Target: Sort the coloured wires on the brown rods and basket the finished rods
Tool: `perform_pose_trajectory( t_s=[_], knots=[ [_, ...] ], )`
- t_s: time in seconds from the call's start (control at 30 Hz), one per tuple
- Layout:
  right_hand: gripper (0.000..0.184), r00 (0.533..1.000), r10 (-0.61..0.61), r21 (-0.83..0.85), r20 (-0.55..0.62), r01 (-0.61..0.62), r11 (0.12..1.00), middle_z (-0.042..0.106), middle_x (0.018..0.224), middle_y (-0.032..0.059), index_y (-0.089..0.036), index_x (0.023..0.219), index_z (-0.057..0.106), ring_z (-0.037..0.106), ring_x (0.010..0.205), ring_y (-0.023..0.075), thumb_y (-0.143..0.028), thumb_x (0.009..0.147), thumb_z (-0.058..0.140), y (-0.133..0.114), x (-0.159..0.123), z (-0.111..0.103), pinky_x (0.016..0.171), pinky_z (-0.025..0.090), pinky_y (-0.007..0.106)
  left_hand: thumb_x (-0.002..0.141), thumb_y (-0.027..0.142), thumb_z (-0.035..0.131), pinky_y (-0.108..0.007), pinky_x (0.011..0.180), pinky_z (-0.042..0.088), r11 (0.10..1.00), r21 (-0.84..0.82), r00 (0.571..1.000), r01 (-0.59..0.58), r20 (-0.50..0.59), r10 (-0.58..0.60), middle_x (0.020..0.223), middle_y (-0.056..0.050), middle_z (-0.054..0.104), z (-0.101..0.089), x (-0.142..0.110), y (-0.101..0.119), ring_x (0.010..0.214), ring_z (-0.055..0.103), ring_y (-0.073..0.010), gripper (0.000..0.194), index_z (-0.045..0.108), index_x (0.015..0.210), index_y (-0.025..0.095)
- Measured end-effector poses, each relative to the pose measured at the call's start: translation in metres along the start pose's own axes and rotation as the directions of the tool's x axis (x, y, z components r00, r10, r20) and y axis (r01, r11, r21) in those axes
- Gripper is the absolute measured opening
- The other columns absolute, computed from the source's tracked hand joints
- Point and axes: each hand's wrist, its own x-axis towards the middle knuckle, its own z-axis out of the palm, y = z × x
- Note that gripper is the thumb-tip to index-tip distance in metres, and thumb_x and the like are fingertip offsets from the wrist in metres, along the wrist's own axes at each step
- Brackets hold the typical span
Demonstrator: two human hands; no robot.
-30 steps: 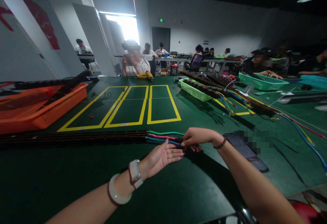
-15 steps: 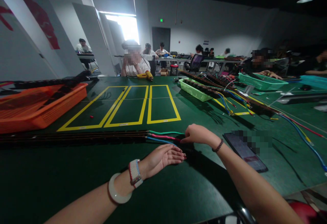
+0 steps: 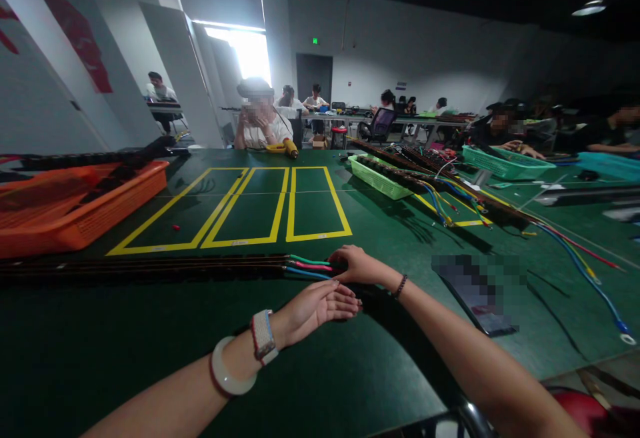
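Observation:
A long dark strip (image 3: 150, 266) lies across the green table, with coloured wires coming out of its right end: a green wire (image 3: 307, 259), a red wire (image 3: 315, 267) and a blue wire (image 3: 306, 273). My right hand (image 3: 361, 267) is curled over the far ends of the wires, fingers pointing left; those ends are hidden beneath it. Just in front, my left hand (image 3: 325, 306) rests palm up with its fingers stretched out and nothing in it. Its thumb side is close to the blue wire, and I cannot tell if they touch.
An orange basket (image 3: 90, 218) with dark strips stands left. Yellow taped frames (image 3: 320, 235) mark the table beyond. A phone (image 3: 475, 295) lies right of my right hand. Further right are a green basket (image 3: 383, 181) and wired strips (image 3: 505, 208). A person (image 3: 260, 125) sits opposite, near a yellow tool (image 3: 290, 149).
My right hand has slid left along the wires toward the strip's end, and its fingers are more curled. My left hand has hardly moved. The view has shifted slightly.

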Motion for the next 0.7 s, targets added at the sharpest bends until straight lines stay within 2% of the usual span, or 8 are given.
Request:
perform_pose_trajectory(
  t_s=[0.13, 0.23, 0.4, 0.57, 0.7],
  knots=[
    [0.028, 0.999, 0.018, 0.063, 0.04, -0.02, 0.998, 0.063, 0.085, 0.0053, -0.013, 0.092, 0.067, 0.055, 0.074, 0.0141, -0.031, 0.071, 0.071, -0.006, 0.001, 0.0, 0.063, 0.039, 0.022, 0.089, 0.028, 0.044, -0.041, 0.092, 0.043, 1.0, -0.017, 1.0, -0.003, -0.007, 0.003, 0.102, -0.024, 0.065, 0.0, 0.0, 0.0, 0.094, 0.064, -0.0259, 0.031, 0.061, 0.093, 0.002],
    [0.021, 0.997, 0.063, 0.088, 0.037, -0.067, 0.994, 0.065, 0.086, 0.005, -0.013, 0.091, 0.066, 0.057, 0.073, 0.0131, -0.027, 0.076, 0.064, -0.015, -0.002, -0.002, 0.06, 0.039, 0.02, 0.089, 0.026, 0.044, -0.04, 0.094, 0.042, 0.999, -0.049, 1.0, 0.015, 0.006, -0.015, 0.102, -0.023, 0.065, -0.002, 0.001, 0.0, 0.095, 0.064, -0.0252, 0.029, 0.061, 0.093, 0.003],
    [0.02, 0.993, 0.121, -0.091, 0.004, -0.12, 0.989, 0.066, 0.087, 0.0066, -0.015, 0.095, 0.064, 0.059, 0.077, 0.016, -0.028, 0.081, 0.059, -0.029, -0.007, -0.002, 0.062, 0.038, 0.021, 0.088, 0.024, 0.047, -0.04, 0.099, 0.039, 0.989, -0.137, 0.998, 0.059, -0.005, -0.06, 0.102, -0.022, 0.065, -0.004, 0.003, 0.001, 0.098, 0.063, -0.0245, 0.027, 0.058, 0.102, 0.003],
    [0.015, 1.0, 0.0, -0.143, -0.026, -0.003, 0.99, 0.064, 0.088, 0.0061, -0.015, 0.094, 0.065, 0.056, 0.082, 0.0146, -0.022, 0.085, 0.055, -0.031, -0.008, 0.002, 0.071, 0.038, 0.022, 0.088, 0.021, 0.046, -0.04, 0.1, 0.037, 0.98, -0.192, 0.998, 0.05, -0.014, -0.053, 0.097, -0.02, 0.067, -0.004, 0.003, 0.001, 0.097, 0.063, -0.0228, 0.025, 0.056, 0.102, 0.003],
    [0.015, 0.998, -0.054, -0.313, -0.044, 0.038, 0.949, 0.061, 0.083, 0.0054, -0.016, 0.088, 0.066, 0.052, 0.08, 0.0151, -0.02, 0.087, 0.052, -0.035, -0.01, 0.004, 0.073, 0.037, 0.025, 0.088, 0.023, 0.047, -0.039, 0.098, 0.038, 0.964, -0.265, 0.999, 0.016, -0.044, -0.029, 0.097, -0.016, 0.066, -0.004, 0.004, 0.001, 0.095, 0.063, -0.0209, 0.023, 0.057, 0.101, 0.006]
  ],
)
